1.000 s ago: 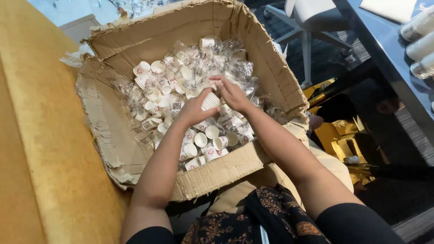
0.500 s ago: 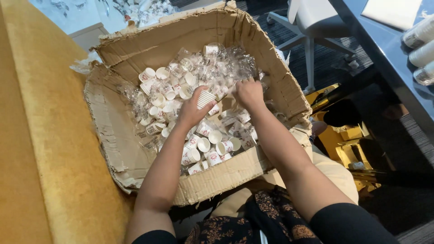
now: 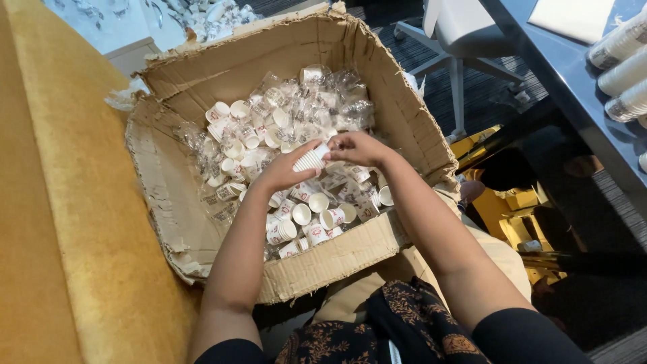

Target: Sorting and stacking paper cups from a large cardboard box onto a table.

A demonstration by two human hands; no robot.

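1. Left hand fingers clamped on a short stack of white paper cups, held above the cardboard box.
2. Right hand fingers pinched at the stack's top end.
3. Likely to slip: stack could tumble among the loose cups if squeezed unevenly.
4. Torn box wall could sag, spilling cups.

Cardboard box: sitting on the person's lap, beside the sofa at left.
Paper cups: lying loose inside the box.
Chair: standing behind the box.
Table: standing at right, carrying cup stacks.
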